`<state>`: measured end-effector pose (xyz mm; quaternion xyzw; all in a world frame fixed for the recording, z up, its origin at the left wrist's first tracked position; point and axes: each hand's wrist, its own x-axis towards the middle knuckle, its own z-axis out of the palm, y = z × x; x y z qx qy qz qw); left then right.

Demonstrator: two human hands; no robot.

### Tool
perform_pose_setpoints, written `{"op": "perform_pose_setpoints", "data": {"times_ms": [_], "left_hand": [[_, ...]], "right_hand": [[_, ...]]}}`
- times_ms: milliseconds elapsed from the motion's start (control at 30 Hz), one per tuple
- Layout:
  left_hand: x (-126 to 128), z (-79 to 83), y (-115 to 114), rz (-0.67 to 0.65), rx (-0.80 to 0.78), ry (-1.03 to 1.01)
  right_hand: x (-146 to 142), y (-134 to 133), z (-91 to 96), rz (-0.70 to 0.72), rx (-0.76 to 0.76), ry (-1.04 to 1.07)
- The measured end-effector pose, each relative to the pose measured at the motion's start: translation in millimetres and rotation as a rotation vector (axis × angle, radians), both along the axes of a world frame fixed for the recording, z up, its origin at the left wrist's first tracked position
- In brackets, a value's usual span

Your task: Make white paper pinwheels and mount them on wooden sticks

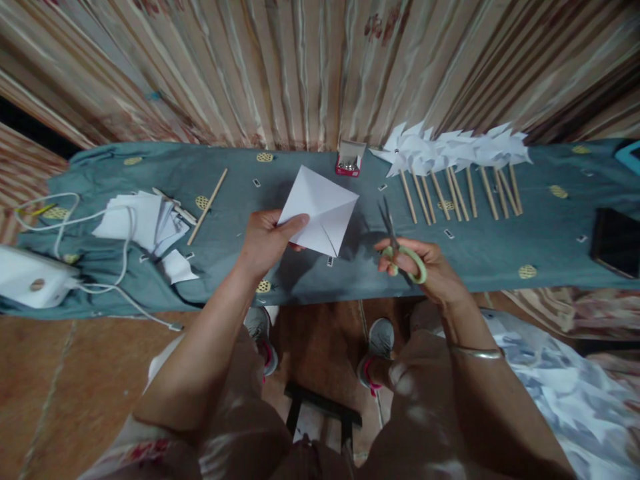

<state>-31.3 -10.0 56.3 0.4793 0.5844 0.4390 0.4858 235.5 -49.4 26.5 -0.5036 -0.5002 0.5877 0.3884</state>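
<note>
My left hand (267, 239) pinches a white square of paper (320, 210) by its left corner, holding it above the blue-grey cloth (225, 267). The paper shows diagonal creases and a short cut near its lower corner. My right hand (425, 267) grips green-handled scissors (403, 257), blades pointing up and away, just right of the paper. A metal bangle sits on my right wrist.
A row of finished white paper pinwheels on wooden sticks (455, 173) lies at the back right. A small red box of pins (349, 160) sits behind the paper. A stack of white paper squares (143, 223), a loose stick (207, 205), a white device with cables (30, 283) lie left. A dark phone (615, 243) lies far right.
</note>
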Motion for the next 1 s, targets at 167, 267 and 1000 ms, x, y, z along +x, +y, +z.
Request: {"op": "perform_pose_setpoints", "data": {"times_ms": [167, 267, 1000], "left_hand": [[8.7, -3.7, -6.4, -0.146, -0.076, -0.002], [15.3, -7.9, -8.8, -0.217, -0.108, -0.017], [46.5, -28.1, -20.9, -0.291, -0.024, -0.48]], "right_hand": [[-3.9, 9.6, -4.9, -0.301, 0.123, 0.022], [-8.2, 12.8, -3.9, -0.331, 0.174, -0.015], [-34.9, 15.7, -3.7, -0.395, 0.074, 0.044]]}}
